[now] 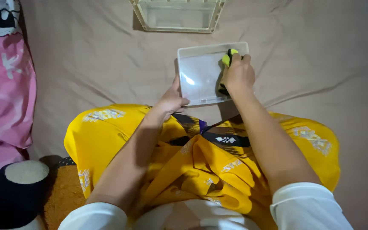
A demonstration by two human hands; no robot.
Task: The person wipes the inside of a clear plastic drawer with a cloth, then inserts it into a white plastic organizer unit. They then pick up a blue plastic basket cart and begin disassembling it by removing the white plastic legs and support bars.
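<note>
Beige sheet (pixel 86 64) wrinkled, soft, covers whole surface. Yellow patterned cloth (pixel 201 166) drapes lap. Clear plastic tray (pixel 201 76), shallow, rectangular, glossy, lies on sheet ahead of knees. Left hand (pixel 171 101) grips tray's near-left edge, steadying. Right hand (pixel 238 76) closed around yellow-black sponge (pixel 227 59), pressed inside tray's right side. Judged: wiping under way; next stroke needs firm hold, even pressure. Second, ribbed tray (pixel 177 16) beyond.

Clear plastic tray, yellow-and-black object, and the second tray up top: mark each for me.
clear plastic tray (pixel 201 79): head view, on its bare floor.
yellow-and-black object (pixel 227 58): head view, on its yellow end above the right hand (pixel 238 76).
second tray (pixel 177 17): head view, on its inner floor.
</note>
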